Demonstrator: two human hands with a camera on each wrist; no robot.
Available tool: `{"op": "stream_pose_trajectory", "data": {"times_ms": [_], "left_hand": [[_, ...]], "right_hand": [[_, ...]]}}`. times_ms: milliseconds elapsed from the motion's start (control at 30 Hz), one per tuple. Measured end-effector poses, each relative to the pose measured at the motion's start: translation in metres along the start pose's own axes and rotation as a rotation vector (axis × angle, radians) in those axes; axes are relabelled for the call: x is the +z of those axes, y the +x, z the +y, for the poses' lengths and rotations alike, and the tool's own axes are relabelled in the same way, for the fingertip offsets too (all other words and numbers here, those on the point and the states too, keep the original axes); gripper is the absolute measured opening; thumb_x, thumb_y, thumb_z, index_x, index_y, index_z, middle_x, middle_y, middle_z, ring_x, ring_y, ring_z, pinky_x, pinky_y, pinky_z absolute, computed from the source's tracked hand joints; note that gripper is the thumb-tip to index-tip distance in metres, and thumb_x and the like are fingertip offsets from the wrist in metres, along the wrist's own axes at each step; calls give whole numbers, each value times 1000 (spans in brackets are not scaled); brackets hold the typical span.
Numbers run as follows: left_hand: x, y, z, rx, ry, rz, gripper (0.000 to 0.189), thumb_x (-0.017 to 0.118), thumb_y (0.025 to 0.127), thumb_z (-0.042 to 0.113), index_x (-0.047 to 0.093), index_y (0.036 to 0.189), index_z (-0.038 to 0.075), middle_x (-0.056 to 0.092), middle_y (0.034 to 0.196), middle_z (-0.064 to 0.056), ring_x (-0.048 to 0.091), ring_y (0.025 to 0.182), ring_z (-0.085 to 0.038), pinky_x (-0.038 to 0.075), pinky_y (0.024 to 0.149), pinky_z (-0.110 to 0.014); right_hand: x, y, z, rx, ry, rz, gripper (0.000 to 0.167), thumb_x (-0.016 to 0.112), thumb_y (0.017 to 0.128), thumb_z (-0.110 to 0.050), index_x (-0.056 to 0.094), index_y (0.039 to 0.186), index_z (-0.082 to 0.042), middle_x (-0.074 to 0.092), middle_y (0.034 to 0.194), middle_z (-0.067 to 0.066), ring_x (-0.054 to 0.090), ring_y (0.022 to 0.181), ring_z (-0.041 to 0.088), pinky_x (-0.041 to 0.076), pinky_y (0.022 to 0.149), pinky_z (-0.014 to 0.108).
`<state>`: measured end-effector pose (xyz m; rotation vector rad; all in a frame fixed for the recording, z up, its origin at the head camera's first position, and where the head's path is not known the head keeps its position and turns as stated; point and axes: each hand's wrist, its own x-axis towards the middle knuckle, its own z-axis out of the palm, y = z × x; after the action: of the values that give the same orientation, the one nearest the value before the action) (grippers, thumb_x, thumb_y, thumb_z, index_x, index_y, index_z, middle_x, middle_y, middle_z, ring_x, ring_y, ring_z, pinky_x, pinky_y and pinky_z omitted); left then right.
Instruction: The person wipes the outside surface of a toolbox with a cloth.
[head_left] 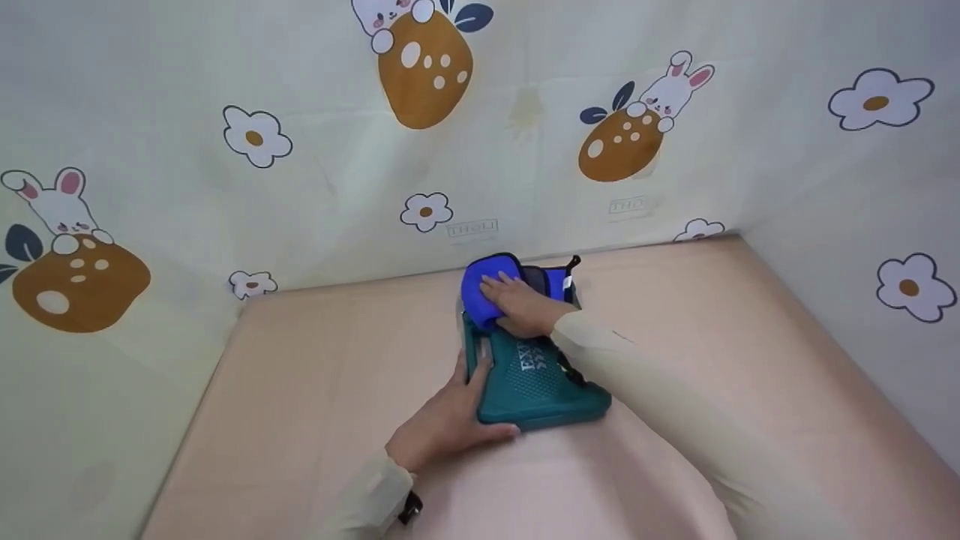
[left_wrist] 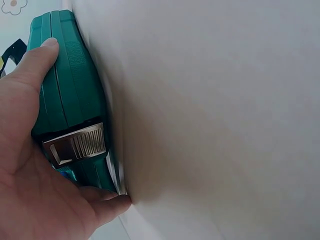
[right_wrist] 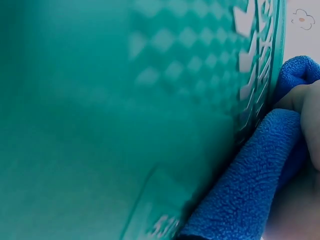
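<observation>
A green hard plastic case (head_left: 517, 386) with white lettering and a dimpled panel lies on the table. My left hand (head_left: 450, 416) grips its near left corner, thumb along the near side and fingers beside the handle opening. In the left wrist view, a metal latch (left_wrist: 77, 145) shows on the case's side, close to the palm. Over the far end of the case lies a blue cloth (head_left: 480, 289) with dark trim. My right hand (head_left: 525, 306) presses the cloth down with straight fingers. Cloth folds (right_wrist: 250, 180) bunch around the thumb in the right wrist view.
A pale pink cover lies over the table (head_left: 330, 375). Behind it and along both sides hangs a light curtain (head_left: 337, 195) printed with rabbits and flowers. The far end of the case stands close to the back curtain.
</observation>
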<state>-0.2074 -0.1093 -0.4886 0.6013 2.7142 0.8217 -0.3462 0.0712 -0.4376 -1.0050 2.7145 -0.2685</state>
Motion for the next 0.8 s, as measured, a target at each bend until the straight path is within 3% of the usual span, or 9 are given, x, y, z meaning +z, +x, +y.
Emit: {"op": "stream_pose_trajectory", "data": {"times_ms": [267, 433, 800], "left_hand": [[-1, 0, -1, 17, 35, 6, 127, 69, 80, 74, -2, 164, 9, -12, 164, -25, 29, 144, -40, 35, 111, -48], [0, 0, -1, -28, 14, -30, 126, 68, 79, 76, 1, 164, 13, -12, 166, -20, 26, 147, -37, 31, 113, -49], [0, 0, -1, -11, 3, -26, 122, 68, 80, 75, 7, 165, 12, -12, 166, -20, 24, 148, -36, 30, 114, -48]], "right_hand": [[-1, 7, -10, -21, -1, 12, 62, 52, 107, -13, 22, 160, -1, 17, 166, 15, 6, 152, 35, 7, 120, 45], [0, 10, -17, -34, 8, -3, 63, 53, 107, -13, 22, 161, -4, 16, 167, 11, 5, 152, 33, 7, 120, 44], [3, 12, -23, -48, 27, -12, 65, 53, 106, -12, 22, 163, -10, 15, 168, 4, 2, 153, 27, 6, 120, 41]]}}
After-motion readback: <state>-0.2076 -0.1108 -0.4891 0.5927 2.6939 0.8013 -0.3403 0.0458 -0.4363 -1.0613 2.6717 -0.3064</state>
